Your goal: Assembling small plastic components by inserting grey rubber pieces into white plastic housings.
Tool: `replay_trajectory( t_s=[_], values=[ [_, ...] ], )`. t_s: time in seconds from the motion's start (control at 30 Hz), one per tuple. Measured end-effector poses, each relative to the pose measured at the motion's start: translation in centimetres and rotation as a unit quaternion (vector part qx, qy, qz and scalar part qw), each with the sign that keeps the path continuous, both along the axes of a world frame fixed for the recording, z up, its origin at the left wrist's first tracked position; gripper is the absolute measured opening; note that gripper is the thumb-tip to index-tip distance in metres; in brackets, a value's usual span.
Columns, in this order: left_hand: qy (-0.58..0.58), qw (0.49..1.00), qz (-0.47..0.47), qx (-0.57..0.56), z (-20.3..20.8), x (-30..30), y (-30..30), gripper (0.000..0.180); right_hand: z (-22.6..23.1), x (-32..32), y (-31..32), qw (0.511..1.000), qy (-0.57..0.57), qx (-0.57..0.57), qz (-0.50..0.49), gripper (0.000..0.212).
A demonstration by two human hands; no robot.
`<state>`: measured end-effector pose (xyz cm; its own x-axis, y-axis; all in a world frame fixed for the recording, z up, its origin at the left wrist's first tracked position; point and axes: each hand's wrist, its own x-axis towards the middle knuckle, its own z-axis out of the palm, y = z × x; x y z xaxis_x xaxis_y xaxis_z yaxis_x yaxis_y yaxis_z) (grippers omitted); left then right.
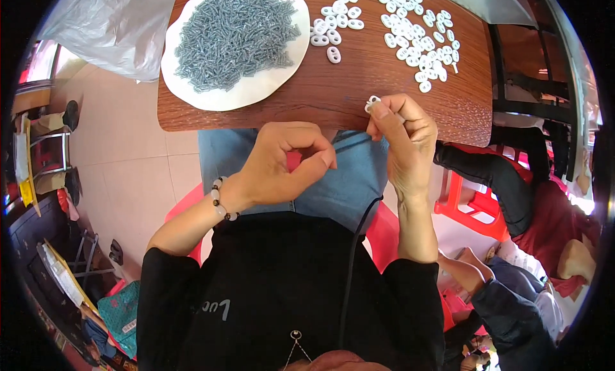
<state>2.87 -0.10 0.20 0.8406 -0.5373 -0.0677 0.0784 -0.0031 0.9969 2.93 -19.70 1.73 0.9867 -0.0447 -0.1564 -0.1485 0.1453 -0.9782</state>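
1. White plastic is showing between our right thumb and forefinger: the right hand [410,124] is pinching a small looped piece [373,103], right of the plate [214,101] and nearer our body.
2. Our left hand [269,169] is hovering nearer us than the plate, its thumb and forefinger curling toward each other; we are failing to tell whether anything is sitting between them.
3. Grey coil springs [237,41] are lying heaped on the plate, so we are judging that much of this supply is waiting unused.
4. Two-holed ovals are forming two groups: a smaller group [334,24] just right of the plate, a larger group [416,41] farther right.
5. We are judging the work to be underway, with one piece being handled; which group is counting as finished, we are not managing to tell.
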Motion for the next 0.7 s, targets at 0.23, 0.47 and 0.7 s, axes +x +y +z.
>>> replay_trajectory(
  t_s=[0.23,0.47,0.7],
  values=[
    [-0.082,0.996,-0.025,0.04,0.1,-0.1,0.0,0.011,0.3,0.8,0.0,1.0,0.01,0.006,0.005,0.012],
    [-0.286,0.93,0.16,0.166,4.4,1.1,1.9,0.009,1.4,1.0,-0.1,1.0,-0.004,-0.007,0.02,0.008],
    [-0.346,0.795,0.213,0.451,3.9,8.1,6.6,0.021,2.7,0.7,-0.2,0.999,-0.013,-0.023,0.019,0.008]
  ],
)
